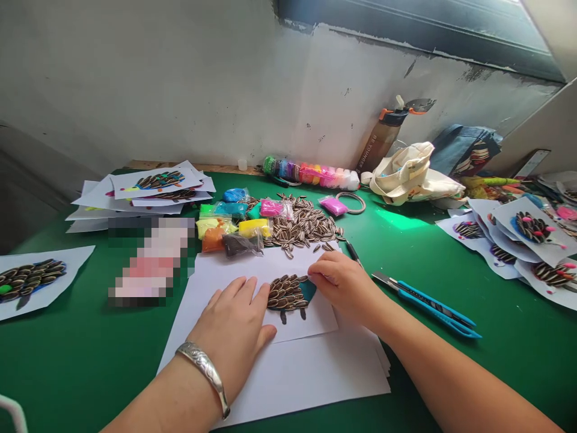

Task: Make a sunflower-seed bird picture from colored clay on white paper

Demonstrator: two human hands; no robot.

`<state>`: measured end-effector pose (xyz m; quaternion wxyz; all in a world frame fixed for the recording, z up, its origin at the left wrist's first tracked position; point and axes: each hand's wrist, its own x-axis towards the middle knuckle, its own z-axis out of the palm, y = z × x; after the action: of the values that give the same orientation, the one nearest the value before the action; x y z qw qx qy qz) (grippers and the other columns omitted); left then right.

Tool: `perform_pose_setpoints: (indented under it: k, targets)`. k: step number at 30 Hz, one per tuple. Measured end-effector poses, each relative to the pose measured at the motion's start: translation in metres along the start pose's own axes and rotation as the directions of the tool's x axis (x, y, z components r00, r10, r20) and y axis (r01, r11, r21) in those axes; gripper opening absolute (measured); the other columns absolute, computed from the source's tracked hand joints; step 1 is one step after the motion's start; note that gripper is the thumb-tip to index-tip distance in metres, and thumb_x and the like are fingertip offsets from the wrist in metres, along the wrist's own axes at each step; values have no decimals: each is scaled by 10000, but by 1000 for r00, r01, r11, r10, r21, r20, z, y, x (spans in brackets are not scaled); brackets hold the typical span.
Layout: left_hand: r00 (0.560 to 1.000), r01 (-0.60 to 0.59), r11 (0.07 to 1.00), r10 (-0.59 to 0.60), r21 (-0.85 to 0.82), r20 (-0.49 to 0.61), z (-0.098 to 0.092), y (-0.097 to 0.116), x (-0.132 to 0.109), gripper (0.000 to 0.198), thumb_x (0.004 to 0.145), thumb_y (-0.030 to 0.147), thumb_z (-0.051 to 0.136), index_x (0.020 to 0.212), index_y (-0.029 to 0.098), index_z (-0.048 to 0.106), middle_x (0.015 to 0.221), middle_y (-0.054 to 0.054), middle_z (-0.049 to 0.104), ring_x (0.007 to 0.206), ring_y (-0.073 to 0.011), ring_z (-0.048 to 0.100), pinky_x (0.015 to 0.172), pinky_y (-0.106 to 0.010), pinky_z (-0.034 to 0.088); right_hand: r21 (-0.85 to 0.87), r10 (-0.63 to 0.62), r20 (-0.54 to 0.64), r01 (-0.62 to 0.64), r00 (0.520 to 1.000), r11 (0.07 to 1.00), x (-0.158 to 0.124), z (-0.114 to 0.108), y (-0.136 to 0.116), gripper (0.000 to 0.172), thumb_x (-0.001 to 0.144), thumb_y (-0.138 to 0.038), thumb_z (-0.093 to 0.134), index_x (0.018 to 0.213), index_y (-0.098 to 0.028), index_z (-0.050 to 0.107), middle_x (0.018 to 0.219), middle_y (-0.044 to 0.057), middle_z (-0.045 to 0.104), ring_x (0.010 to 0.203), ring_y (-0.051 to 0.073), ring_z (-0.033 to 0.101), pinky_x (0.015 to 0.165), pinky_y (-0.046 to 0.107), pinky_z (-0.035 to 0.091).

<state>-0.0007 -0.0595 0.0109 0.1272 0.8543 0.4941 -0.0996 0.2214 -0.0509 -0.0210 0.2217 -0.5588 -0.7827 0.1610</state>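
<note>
A small white card (315, 322) lies on a stack of white paper (311, 376) in front of me. Rows of striped sunflower seeds (287, 293) cover most of a dark teal clay shape (309, 290) on the card, with two dark legs below. My left hand (237, 325), silver bracelet (202, 370) at its wrist, lies flat with fingers stretched over the card's left part. At the shape's upper right edge, my right hand (340, 282) has its fingertips pinched together; what they hold is hidden. Loose sunflower seeds (311, 222) are heaped behind the paper.
Bagged coloured clay (255, 228) sits left of the seed heap. A blue cutter (428, 304) and black pen (353, 251) lie right. Finished seed pictures (153, 186) are stacked left, more pictures (527, 234) right. A bottle (381, 135) and cloth bag (410, 174) stand behind.
</note>
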Motion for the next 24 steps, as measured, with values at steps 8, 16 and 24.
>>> perform_pose_setpoints:
  k: [8,16,24]
  targets:
    - [1000,3,1000,-3,2,7,-1,1,0,486,856,275,551,1324,153,500,1328,-148,530,1271,-326,424,1035,-509,380,-2,-18,-30,18,999,1000,1,2,6,217,871,-102,516,888,-202,708,860,41,642,824,162,564,720,268,437]
    - [999,-10,1000,9,-26,-49,2,-1,0,469,836,260,568,1291,155,536,1276,-152,567,1235,-339,463,1003,-516,411,-267,-54,-176,6,983,964,19,2,35,299,859,-61,486,954,-218,721,975,72,662,897,210,515,763,319,407]
    - [999,-20,1000,20,-10,-37,2,-1,1,482,844,263,562,1308,142,520,1277,-155,564,1233,-334,460,1010,-506,407,-533,-79,-78,26,994,846,24,6,30,209,844,-57,518,736,-193,635,823,71,624,831,214,439,668,324,281]
